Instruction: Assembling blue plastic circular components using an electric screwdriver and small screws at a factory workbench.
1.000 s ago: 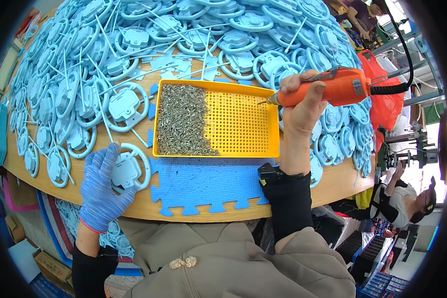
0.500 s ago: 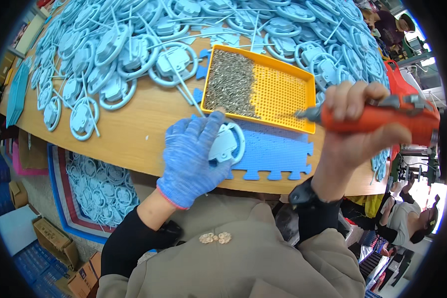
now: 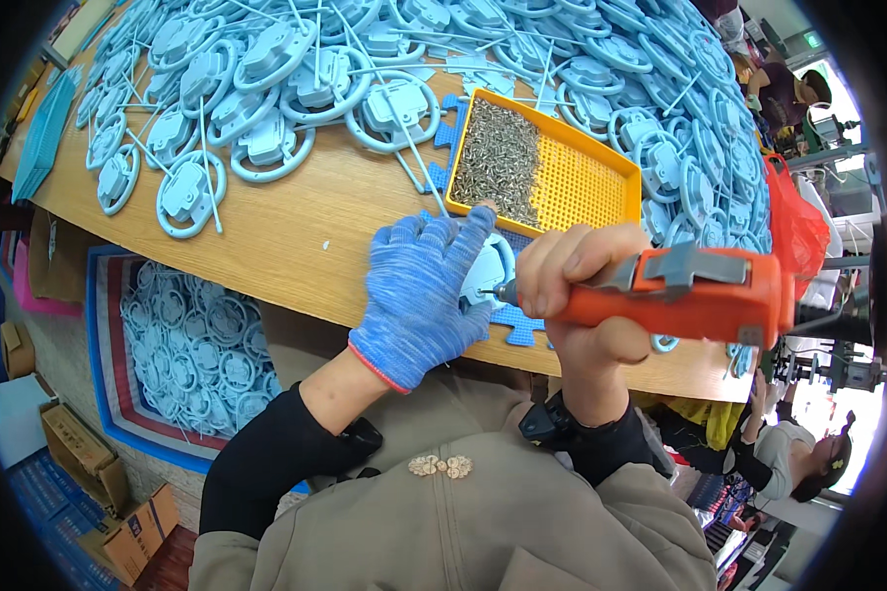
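Observation:
My left hand [image 3: 419,291], in a blue knitted glove with a bare fingertip showing, presses a light-blue plastic ring-shaped part [image 3: 485,268] onto a blue foam mat [image 3: 522,322]. Its fingers wrap the part's left side and partly cover it. In my bare right hand [image 3: 572,281] is an orange electric screwdriver [image 3: 710,286], held level with its bit pointing left. The bit's tip meets the lower part of the plastic piece; whether a screw is under it is too small to tell. Just beyond both hands sits a yellow tray [image 3: 591,182] with small metal screws [image 3: 498,158] heaped at its left.
Many similar light-blue parts [image 3: 394,108] with thin stems pile across the far table [image 3: 276,241]. A blue-rimmed bin [image 3: 108,394] below left holds more. Cardboard boxes [image 3: 143,532] stand on the floor. A red bag [image 3: 796,222] hangs at right; other people are farther right.
My right hand has brought the screwdriver left and down, from over the tray to the plastic part. My left hand keeps its hold on the part. The whole view has shifted slightly.

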Tool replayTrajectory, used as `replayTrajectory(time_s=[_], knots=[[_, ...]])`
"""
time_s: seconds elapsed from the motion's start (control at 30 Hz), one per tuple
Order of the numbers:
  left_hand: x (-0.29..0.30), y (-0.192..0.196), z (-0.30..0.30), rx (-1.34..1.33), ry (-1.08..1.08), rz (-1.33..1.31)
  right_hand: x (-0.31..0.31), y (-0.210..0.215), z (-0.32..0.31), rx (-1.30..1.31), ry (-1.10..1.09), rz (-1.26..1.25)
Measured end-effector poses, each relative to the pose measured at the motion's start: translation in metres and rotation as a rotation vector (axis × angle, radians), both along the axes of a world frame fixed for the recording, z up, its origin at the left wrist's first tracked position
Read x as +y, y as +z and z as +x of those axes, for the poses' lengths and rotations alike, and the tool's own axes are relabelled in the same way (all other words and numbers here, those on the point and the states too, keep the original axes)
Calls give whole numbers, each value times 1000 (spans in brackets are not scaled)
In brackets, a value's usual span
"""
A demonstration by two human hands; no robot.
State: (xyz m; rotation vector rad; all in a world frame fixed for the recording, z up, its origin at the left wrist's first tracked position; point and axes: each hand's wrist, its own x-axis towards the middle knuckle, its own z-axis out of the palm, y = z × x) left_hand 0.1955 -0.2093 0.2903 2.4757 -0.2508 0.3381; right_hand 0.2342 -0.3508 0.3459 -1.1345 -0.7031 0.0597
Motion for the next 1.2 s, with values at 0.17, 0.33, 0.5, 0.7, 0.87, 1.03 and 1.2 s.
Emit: replayTrajectory(time_s=[0.17,0.33,0.5,0.7,0.87,1.03,1.2], knots=[[0,-5,1,-2,-1,-12,4,5,-1,-39,27,-129],[2,8,0,34,13,-12,4,5,1,-45,-78,-204],[56,42,-77,-17,232,163,-55,16,42,-62,-383,61],[157,23,-103,97,644,579,-108,-10,119,-71,-612,84],[232,8,-4,147,346,384,-116,-22,139,-104,-617,145],[233,-4,19,155,229,441,-123,-22,143,-86,-734,90],[198,-8,2,215,348,139,-127,-29,150,-55,-742,84]])
